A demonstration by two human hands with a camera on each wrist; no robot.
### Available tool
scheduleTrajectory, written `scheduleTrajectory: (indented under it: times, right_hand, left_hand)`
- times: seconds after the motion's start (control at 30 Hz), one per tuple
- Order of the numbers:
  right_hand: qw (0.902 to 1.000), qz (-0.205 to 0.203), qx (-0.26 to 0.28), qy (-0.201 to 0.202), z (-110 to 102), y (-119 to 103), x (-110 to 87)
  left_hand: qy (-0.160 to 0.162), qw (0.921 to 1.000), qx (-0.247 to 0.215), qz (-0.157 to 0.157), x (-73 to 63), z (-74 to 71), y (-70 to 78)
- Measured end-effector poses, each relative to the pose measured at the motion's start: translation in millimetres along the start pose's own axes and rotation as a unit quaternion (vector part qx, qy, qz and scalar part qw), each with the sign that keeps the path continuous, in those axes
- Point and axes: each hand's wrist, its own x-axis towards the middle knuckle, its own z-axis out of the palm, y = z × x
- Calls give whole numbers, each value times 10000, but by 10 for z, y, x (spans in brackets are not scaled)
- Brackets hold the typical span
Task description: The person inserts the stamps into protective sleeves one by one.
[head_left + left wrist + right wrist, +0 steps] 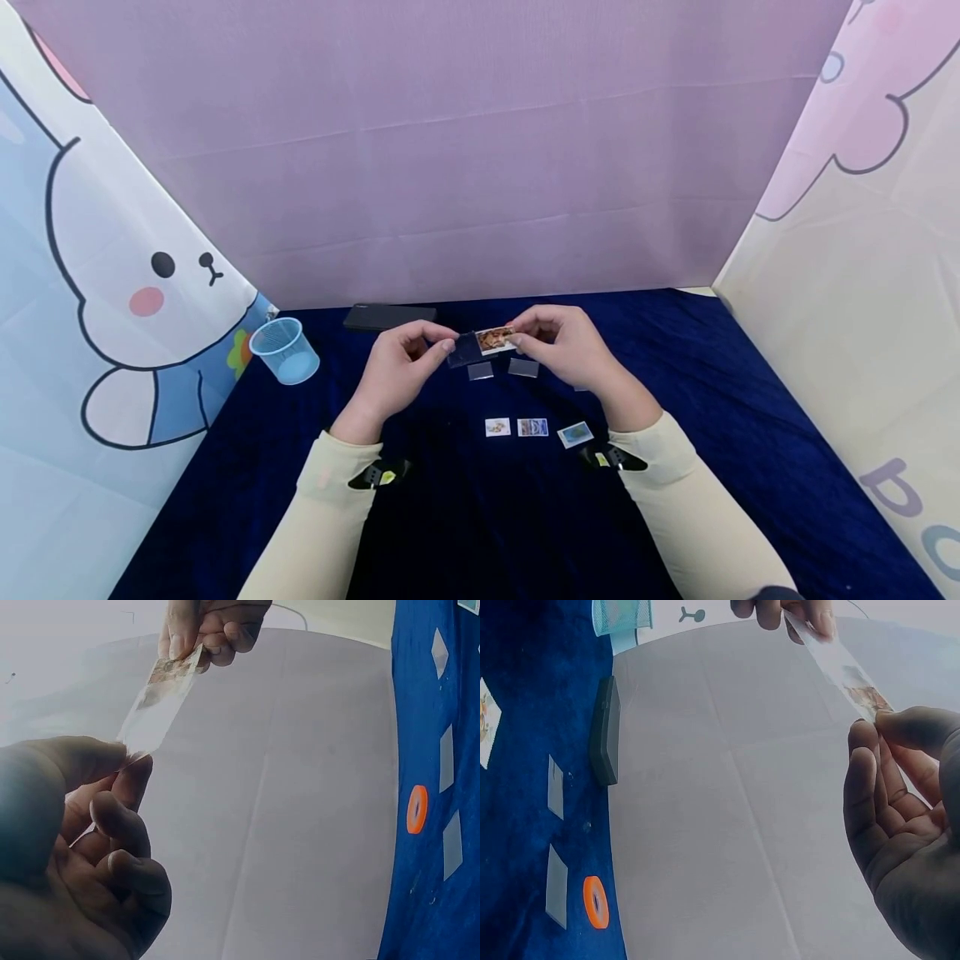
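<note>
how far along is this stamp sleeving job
Setup looks done: three stamps and some clear sleeves lie on the blue cloth. In progress: the left hand pinches another sleeve, the right hand another stamp at its other end; insertion depth unclear. Probably left: those three unsleeved stamps.

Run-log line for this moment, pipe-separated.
left hand: pinches clear sleeve | right hand: pinches stamp at sleeve's other end | stamp fully inside: cannot tell | blue cloth: three other stamps, orange ring
</note>
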Motion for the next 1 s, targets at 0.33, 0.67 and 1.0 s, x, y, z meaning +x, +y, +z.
scheduleTrajectory:
  times: [0.33,0.67,1.0]
  right_hand:
    - [9997,-111,-161,152,17,20,13]
    - [9996,14,-225,151,15,-69,5]
    - [9994,-143,-313,-62,20,-222,-23]
  left_hand:
    - [70,9994,-339,13,5,1,-8]
    - [154,9985,-473,-244,-8,2,6]
    - [105,9982,-552,-184,-7,22,11]
